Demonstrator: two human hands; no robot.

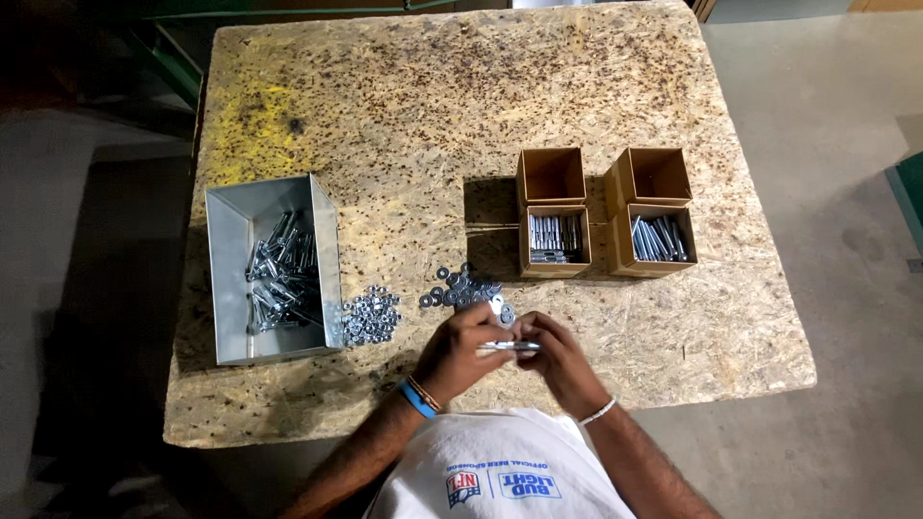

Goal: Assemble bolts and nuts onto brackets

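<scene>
Both the left hand (461, 348) and right hand (558, 358) pinch a bolt (510, 345) level just below the washer pile (466, 288), keeping loose washers within reach.

Both forearms are brought in from the lower edge of the view and angled toward each other, so that the hands meet just in front of the body. The left hand (463, 348) is curled, its fingers bent inward and closed in a pinch. The right hand (556, 354) is set against it, fingertips touching those of the left, likewise closed in a pinch. A blue band is worn on the left wrist, a thin pale one on the right.
</scene>
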